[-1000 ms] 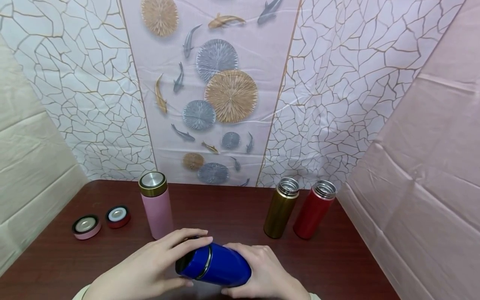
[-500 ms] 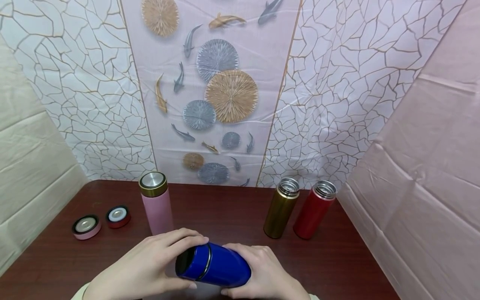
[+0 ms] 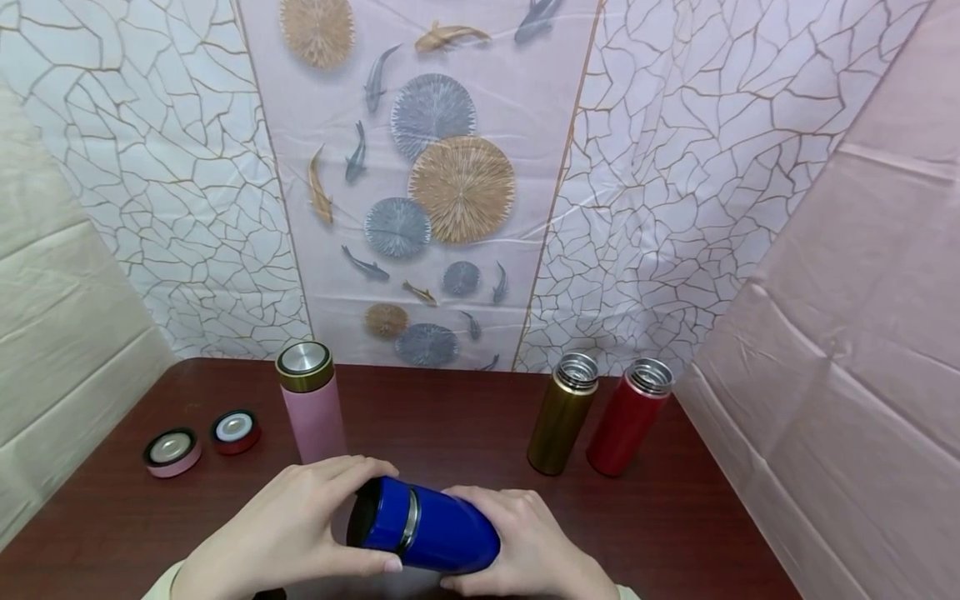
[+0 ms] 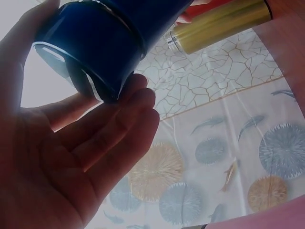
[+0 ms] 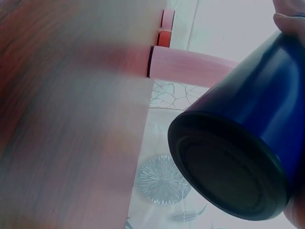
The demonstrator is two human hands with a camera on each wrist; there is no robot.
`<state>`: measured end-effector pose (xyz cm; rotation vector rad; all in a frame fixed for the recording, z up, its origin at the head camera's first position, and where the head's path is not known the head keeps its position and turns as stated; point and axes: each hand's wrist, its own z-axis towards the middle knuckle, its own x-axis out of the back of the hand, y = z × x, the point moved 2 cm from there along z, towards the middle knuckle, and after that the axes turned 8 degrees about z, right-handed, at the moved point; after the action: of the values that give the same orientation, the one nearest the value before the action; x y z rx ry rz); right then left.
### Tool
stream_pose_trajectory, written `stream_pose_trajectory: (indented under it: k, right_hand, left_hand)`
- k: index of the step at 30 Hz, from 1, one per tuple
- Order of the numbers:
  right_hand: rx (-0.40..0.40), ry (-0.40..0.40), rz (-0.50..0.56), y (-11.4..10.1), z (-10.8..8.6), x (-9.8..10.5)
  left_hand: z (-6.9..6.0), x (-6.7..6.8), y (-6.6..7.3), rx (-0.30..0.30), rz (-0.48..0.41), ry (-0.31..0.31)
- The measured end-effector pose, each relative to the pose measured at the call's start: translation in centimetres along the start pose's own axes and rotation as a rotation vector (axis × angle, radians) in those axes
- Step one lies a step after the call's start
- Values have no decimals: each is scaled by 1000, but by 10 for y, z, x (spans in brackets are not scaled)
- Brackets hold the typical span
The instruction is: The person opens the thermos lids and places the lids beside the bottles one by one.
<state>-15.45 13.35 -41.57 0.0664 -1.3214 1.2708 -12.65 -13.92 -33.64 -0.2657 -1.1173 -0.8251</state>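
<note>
A blue thermos [image 3: 456,533] lies tilted between my hands at the front, its capped end to the left. My right hand [image 3: 528,533] grips the body near its base. My left hand [image 3: 292,521] has thumb and fingers around the blue lid [image 3: 388,510]. A silver band shows between lid and body. In the left wrist view, fingertips touch the lid's edge [image 4: 86,40] and the palm stands apart from it. The right wrist view shows the thermos's dark round base [image 5: 224,167], held off the table.
A pink thermos [image 3: 313,421] with a gold-rimmed lid stands behind my left hand. Farther left lie a pink lid [image 3: 172,454] and a red lid [image 3: 236,433]. Uncapped gold [image 3: 561,425] and red [image 3: 626,429] thermoses stand at the right on the brown table [image 3: 442,417].
My left hand's fingers have shifted back along the blue lid, uncovering more of it. The silver band shows wider now. The right hand stays in place on the body.
</note>
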Motion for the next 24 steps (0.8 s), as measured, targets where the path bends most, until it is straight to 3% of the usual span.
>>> stream_pose_trajectory:
  k: [6,13,19,24]
  right_hand:
    - [-2,-6,14,0,0,-1]
    - [28,44,-61,0,0,-1]
    - [5,47,-51,-1,0,0]
    - [33,94,-106,1,-1,2]
  left_hand:
    - [1,0,-1,62,-22,-25]
    - [5,1,-3,136,-103,-88]
    - [4,1,-3,168,-104,-52]
    - [2,7,-4,202,-113,18]
